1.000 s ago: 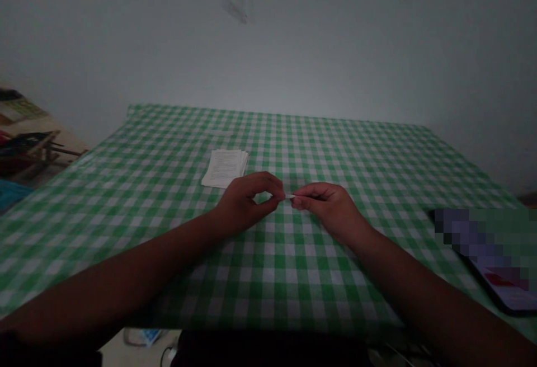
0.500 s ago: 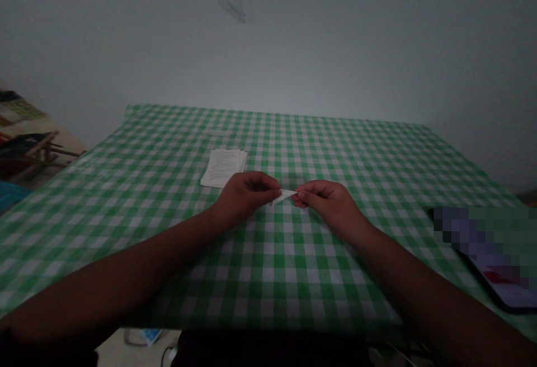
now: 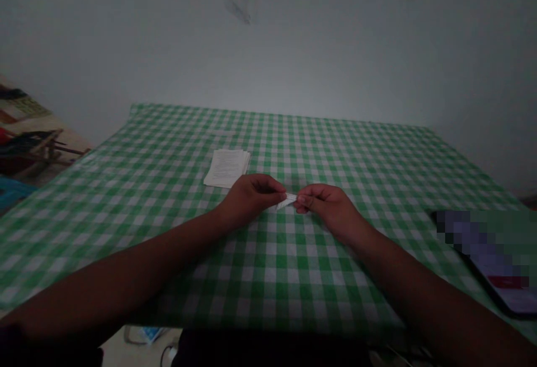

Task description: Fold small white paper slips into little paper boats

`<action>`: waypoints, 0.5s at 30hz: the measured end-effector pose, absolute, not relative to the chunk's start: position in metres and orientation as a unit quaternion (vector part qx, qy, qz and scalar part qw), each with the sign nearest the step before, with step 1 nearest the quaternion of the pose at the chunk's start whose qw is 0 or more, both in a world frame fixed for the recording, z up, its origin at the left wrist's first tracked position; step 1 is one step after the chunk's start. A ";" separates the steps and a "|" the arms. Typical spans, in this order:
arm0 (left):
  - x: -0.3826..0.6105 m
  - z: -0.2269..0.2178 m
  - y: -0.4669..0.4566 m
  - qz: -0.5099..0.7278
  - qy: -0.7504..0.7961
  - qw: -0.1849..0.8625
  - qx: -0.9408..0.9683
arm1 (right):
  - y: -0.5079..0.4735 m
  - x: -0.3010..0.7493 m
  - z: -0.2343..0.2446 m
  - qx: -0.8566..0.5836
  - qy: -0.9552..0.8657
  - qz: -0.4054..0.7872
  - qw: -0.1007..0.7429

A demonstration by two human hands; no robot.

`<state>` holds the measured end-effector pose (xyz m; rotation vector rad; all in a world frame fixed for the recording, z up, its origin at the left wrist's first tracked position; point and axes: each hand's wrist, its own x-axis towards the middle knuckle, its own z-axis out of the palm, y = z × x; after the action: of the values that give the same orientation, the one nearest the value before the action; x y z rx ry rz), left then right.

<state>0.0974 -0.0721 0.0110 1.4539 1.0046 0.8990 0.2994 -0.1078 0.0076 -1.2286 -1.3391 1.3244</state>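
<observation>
A green gingham cloth covers the bench (image 3: 356, 154), and a stack of printed paper sheets (image 3: 226, 168) lies just beyond the left hand (image 3: 250, 199). That hand and the right hand (image 3: 329, 208) both close their fingers narrowly on a small folded white paper strip (image 3: 288, 201), held between them above the cloth. A slack pinch could drop it; uneven pulling could tear it.

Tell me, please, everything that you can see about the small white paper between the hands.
It is a thin white paper folded into a narrow strip, with a pointed lower corner. The left hand and right hand pinch its ends between their fingertips, above a green gingham tablecloth. No print can be seen.
</observation>
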 end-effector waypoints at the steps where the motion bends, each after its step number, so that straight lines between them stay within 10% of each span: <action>1: 0.097 0.009 -0.071 0.369 0.431 0.543 0.619 | -0.107 0.300 0.006 -0.497 -0.525 0.541 0.431; 15: 0.097 0.002 -0.065 0.270 0.455 0.251 0.811 | -0.118 0.297 0.004 -0.483 -0.836 0.133 0.225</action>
<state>0.0974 -0.0654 0.0016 2.2055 1.2372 0.7359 0.2972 -0.1178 0.0040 -1.3330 -2.3056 0.3664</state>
